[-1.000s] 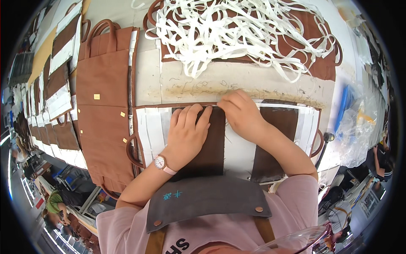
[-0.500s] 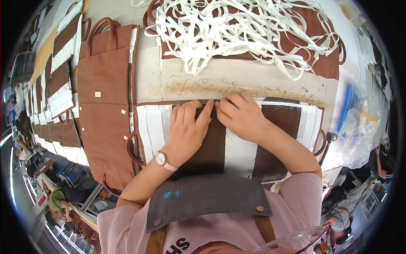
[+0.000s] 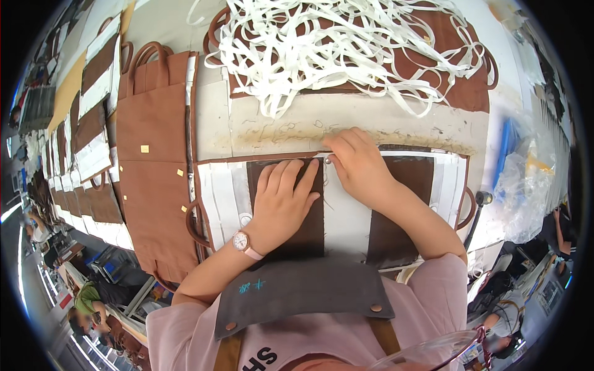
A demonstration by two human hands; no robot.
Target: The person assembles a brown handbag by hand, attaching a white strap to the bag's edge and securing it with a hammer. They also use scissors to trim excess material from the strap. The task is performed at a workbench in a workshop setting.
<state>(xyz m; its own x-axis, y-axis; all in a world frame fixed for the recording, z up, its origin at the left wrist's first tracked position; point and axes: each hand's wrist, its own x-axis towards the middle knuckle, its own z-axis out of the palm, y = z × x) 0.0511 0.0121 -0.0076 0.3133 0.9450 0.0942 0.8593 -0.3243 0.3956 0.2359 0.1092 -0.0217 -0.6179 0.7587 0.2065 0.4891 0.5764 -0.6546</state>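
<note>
A brown bag panel (image 3: 348,229) lies flat in front of me, inner side up, with white and dark brown bands and a brown folded strip along its far edge. My left hand (image 3: 281,204) rests on it palm down, fingers stretched, the index fingertip at the far edge. My right hand (image 3: 359,170) bends over that same edge just to the right, thumb on the near side and fingers beyond, closed on the edge. Between the hands shows a small round silvery piece (image 3: 328,160), apparently a metal snap. My right fingertips are partly hidden.
A tangled heap of white tape (image 3: 334,49) covers another brown bag (image 3: 461,93) at the far side. To the left lies a brown bag with handles (image 3: 153,130), beside rows of bag pieces (image 3: 93,148). Clear plastic (image 3: 526,198) and a black rod-like tool (image 3: 482,201) are at right.
My hands have parted slightly at the far edge, uncovering the silvery piece. The left fingers have drawn back a little toward me. The whole view has shifted slightly.
</note>
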